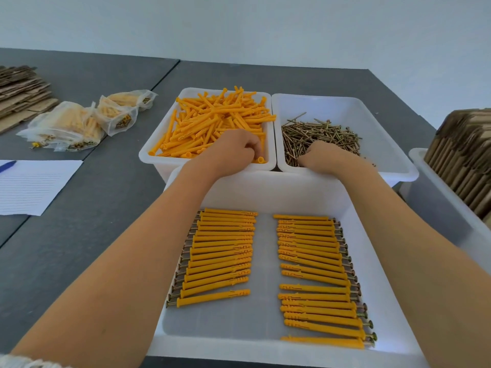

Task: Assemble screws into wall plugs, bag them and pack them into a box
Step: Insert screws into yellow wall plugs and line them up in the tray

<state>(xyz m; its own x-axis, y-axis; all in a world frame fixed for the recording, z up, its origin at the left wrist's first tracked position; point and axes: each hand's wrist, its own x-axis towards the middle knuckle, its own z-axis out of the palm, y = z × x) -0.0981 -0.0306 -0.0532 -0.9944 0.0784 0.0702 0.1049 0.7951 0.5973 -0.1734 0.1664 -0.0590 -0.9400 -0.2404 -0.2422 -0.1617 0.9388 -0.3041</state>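
Grey table (pixel 79 235), pale wall (pixel 265 27), hands curled in bins, grip unclear

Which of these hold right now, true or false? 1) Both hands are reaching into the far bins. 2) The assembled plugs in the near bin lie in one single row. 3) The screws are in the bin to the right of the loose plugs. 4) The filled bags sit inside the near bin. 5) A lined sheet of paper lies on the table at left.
1) True: the left hand is in the loose wall plugs, the right hand in the screws.
2) False: the assembled plugs lie in two rows in the near bin.
3) True.
4) False: the filled bags lie on the table, far left.
5) True: lined paper.
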